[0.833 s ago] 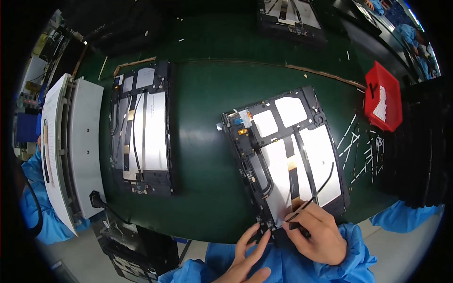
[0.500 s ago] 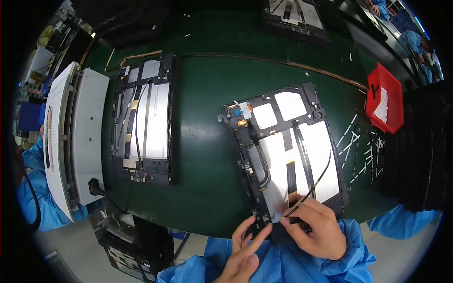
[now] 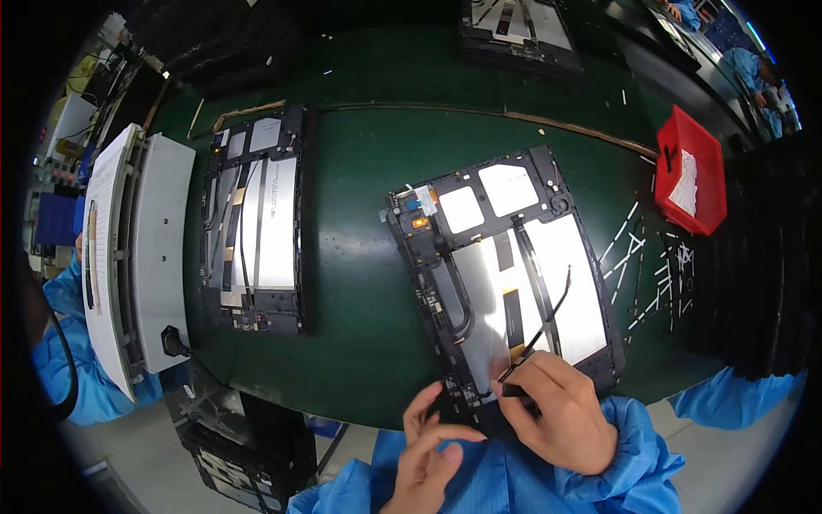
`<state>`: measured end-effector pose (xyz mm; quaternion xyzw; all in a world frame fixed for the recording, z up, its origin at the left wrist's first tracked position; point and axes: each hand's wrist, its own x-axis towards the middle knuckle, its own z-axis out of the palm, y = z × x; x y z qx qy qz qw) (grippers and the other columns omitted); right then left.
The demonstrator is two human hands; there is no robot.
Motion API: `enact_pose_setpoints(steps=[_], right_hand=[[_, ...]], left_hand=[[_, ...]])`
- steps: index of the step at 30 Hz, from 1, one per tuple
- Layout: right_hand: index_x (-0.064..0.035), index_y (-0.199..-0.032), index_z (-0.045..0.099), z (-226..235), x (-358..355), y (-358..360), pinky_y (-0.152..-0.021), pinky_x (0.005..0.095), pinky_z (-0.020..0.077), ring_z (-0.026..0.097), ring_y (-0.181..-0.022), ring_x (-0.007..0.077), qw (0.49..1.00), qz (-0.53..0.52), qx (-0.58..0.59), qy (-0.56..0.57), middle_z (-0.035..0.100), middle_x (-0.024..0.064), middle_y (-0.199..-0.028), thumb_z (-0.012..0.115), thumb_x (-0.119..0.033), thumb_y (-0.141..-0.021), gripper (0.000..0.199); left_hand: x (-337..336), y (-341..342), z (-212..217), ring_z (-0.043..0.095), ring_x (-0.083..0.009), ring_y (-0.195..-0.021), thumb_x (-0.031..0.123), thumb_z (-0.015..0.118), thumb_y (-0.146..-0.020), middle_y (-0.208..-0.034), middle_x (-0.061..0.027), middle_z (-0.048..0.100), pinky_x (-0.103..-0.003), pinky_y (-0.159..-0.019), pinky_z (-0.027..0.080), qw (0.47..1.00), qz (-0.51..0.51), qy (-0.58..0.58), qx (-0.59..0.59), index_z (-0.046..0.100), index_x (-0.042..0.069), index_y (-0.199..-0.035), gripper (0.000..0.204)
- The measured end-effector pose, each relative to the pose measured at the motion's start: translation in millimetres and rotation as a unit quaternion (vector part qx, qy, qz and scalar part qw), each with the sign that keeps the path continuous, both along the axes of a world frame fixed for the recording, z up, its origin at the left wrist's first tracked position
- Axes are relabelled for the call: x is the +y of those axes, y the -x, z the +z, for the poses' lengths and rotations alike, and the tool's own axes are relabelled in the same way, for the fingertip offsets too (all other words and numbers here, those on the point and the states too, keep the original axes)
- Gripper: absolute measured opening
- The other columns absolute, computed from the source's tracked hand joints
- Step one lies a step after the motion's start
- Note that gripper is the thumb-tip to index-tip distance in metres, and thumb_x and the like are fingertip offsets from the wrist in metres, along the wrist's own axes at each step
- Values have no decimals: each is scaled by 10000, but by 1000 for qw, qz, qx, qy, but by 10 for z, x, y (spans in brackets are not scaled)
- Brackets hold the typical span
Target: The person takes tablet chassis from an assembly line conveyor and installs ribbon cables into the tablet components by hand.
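Right hand: the right hand (image 3: 561, 411), lower centre of the frame, pinches the near end of a thin black cable (image 3: 541, 330) between thumb and forefinger; a narrow grip, closed on the cable, seemingly to steer its end toward the frame's lower edge
Left hand: the left hand (image 3: 431, 451) sits just left of it, fingers loosely curled and holding nothing, fingertips touching the near edge of the panel, probably to steady it
Panel in hand: the open tablet back (image 3: 501, 274) lies tilted at centre right on the green desk (image 3: 351, 257), silver plates and black frame face up, its near end under both hands so the cable can be reached
Cable run: it rises from the pinch and arcs up over the silver plate, free along its length
Second panel: another open tablet back (image 3: 257, 218) lies at centre left, well apart
White unit: a white box (image 3: 128, 257) stands at the left edge
Red bin: a red tray (image 3: 689, 171) at upper right, with white strips (image 3: 642, 257) scattered between it and the panel
In the way: nothing lies between the hands and the cable end
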<state>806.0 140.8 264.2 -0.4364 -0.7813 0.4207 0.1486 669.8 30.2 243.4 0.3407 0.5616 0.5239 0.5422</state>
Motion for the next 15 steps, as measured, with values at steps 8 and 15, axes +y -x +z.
enact_pose_setpoints(steps=[8,15], right_hand=[[22,-908,576,46,40,23,-700,350,483,569,-831,296,999,47,-5,7,526,137,-877,640,-23,-723,202],[31,-893,588,79,72,63,-678,354,471,548,-810,286,998,55,-17,23,506,118,-844,623,4,-708,191]], left_hand=[[148,-14,-342,311,-320,-1240,92,677,-748,-1306,-174,296,-393,-992,267,976,104,-33,188,575,80,-855,148],[227,-2,-302,345,-322,-1214,49,675,-740,-1253,-147,380,-387,-998,268,986,105,13,131,556,84,-837,157]])
